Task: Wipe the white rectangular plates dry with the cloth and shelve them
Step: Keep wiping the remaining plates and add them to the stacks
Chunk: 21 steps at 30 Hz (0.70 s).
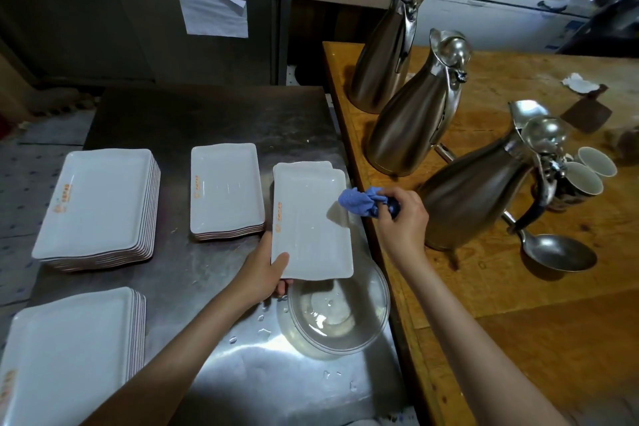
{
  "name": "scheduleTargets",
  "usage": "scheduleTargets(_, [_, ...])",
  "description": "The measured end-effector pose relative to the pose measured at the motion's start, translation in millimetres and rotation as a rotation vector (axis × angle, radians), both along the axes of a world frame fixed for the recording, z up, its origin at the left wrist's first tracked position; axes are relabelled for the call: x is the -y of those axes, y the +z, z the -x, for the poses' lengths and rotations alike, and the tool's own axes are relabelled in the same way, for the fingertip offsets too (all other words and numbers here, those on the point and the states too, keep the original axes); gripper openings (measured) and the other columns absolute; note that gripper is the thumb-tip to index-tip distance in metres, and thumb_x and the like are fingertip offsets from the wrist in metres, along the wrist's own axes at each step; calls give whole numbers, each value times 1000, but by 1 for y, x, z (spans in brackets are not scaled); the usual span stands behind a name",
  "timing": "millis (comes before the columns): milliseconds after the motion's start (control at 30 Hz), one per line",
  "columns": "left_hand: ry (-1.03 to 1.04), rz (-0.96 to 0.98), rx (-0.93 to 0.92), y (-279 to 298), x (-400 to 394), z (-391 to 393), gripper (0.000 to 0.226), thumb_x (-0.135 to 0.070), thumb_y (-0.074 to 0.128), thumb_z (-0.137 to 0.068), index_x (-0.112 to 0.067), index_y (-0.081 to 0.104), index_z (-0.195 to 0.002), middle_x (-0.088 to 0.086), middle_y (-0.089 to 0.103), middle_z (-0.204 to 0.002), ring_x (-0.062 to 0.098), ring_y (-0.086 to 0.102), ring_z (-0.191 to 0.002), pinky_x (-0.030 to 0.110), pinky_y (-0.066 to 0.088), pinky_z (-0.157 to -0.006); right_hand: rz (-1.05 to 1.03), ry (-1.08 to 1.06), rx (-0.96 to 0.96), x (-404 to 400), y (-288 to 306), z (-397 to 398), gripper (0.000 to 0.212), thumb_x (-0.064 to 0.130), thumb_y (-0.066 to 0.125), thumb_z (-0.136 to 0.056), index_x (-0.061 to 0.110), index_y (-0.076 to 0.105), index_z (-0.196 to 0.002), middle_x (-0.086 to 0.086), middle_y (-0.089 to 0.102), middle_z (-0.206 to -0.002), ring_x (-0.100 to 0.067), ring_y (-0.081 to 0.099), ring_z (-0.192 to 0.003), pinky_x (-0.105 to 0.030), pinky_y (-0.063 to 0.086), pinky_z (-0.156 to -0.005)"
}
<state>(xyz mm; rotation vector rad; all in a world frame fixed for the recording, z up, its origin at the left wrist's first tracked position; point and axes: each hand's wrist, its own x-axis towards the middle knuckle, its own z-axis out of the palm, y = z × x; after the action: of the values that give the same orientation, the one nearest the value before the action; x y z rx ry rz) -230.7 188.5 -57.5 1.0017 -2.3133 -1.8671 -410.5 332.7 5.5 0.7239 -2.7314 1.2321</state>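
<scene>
My left hand (264, 270) grips the near left corner of a white rectangular plate (311, 228), thumb on top, holding it above the steel counter. Another white plate (304, 165) peeks out behind it. My right hand (401, 218) clutches a bunched blue cloth (359, 201) at the plate's far right edge. A stack of small white plates (226, 190) stands to the left. Two taller stacks of larger plates sit at far left (96, 204) and near left (65, 356).
A clear glass bowl (337, 318) lies on the wet steel counter (214, 121) just under the held plate. To the right, on the wooden table (518, 287), stand three steel jugs (415, 124), cups (584, 180) and a metal ladle (556, 252).
</scene>
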Motion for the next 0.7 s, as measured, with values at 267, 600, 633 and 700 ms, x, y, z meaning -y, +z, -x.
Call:
scheduleTargets(267, [-20, 119, 11, 9, -12, -6, 44, -15, 36, -99, -21, 25, -141, 13, 64, -69, 16, 57, -44, 45, 55, -53, -10, -13, -2, -10, 0, -2, 21, -2, 60, -84, 12, 67, -97, 0, 56, -95, -12, 53, -85, -18, 42, -72])
scheduleTargets(600, [-1, 233, 16, 11, -19, -6, 20, -13, 37, -99, -10, 38, -118, 8, 61, -104, 19, 59, -77, 31, 48, -69, 4, 2, 17, -17, -2, -5, 22, -4, 59, -84, 11, 66, -99, -2, 57, -96, -11, 54, -85, -21, 47, -76])
scheduleTargets(633, [-2, 247, 20, 13, -19, -7, 19, -13, 37, -99, -10, 38, -117, 10, 62, -106, 23, 60, -84, 34, 49, -75, 5, 7, 14, -18, -3, -6, 22, -3, 59, -84, 11, 67, -99, -3, 57, -96, -12, 55, -85, -22, 47, -76])
scheduleTargets(700, [-7, 294, 42, 13, -18, -7, 18, -15, 35, -98, -12, 37, -117, 14, 63, -105, 29, 60, -90, 41, 50, -82, 6, 13, 7, -19, -4, -6, 22, -3, 59, -84, 11, 67, -98, -3, 57, -95, -12, 55, -84, -24, 48, -75])
